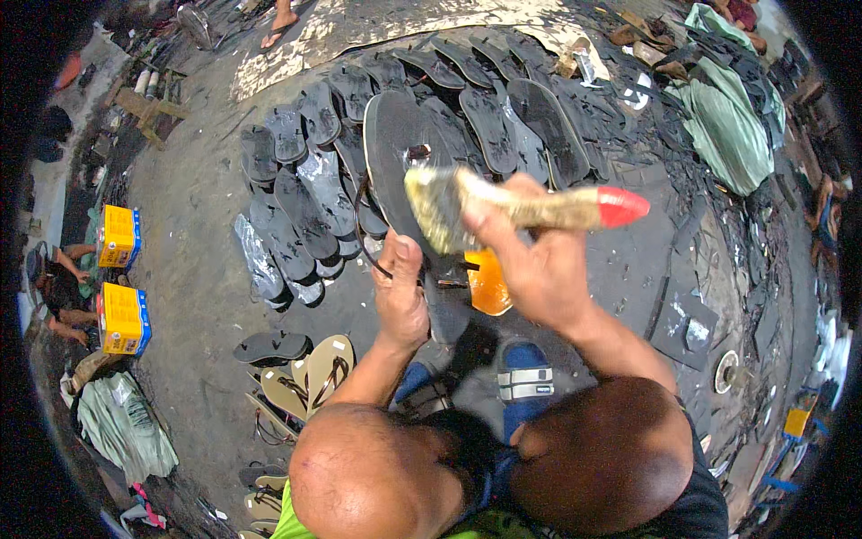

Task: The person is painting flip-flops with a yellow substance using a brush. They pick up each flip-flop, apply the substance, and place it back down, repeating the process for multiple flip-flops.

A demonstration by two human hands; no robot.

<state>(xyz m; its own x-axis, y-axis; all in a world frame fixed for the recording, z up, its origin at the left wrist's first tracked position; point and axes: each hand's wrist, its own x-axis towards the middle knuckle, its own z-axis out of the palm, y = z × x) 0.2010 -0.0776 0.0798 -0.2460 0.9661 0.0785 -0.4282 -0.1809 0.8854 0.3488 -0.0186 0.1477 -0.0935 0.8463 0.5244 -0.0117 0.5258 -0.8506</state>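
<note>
My left hand is closed on the lower part of a dark grey sandal sole, held upright in front of me. A thin dark strap loops out from the sole's left side, and a small opening with a whitish smear shows in its face. In my right hand is a wide brush with a wooden handle and a red end. Its yellowish, glue-caked bristles lie across the sole's right side, blurred by motion; whether they touch is unclear. Below the brush, an orange container is partly hidden.
Rows of black soles cover the floor ahead. Beige sandals lie at my left knee. Yellow boxes stand far left, with another person's hands near them. Green sacks and dark scraps lie at right. A bare foot is at the top.
</note>
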